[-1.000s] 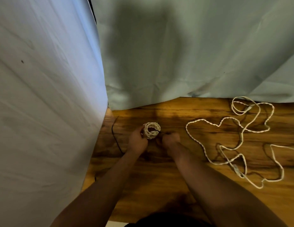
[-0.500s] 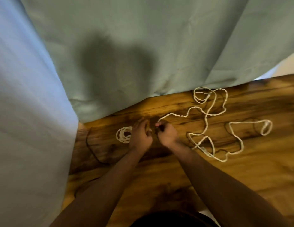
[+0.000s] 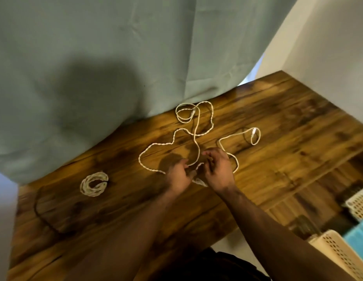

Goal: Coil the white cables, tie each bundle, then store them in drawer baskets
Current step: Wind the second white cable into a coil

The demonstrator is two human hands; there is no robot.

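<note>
White coiled bundle (image 3: 94, 184), lower left: lying apart on the surface (image 3: 288, 128). Left grip (image 3: 177, 175) and right grip (image 3: 218, 169), centre: both pinching the loose cable (image 3: 194, 135) near one end. Cable probably light, limp, tangle-prone; best wound from that end.

Cable (image 3: 164, 143) and coiled bundle (image 3: 94, 193) are cream-white, table (image 3: 278, 128) streaky brown wood-grain, curtain (image 3: 115, 57) pale green.

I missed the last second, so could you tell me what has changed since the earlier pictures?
The left hand let go of the coiled bundle, now lying on the wooden table; it and the right hand moved right and grip the loose white cable. That cable remains sprawled, uncoiled.
</note>
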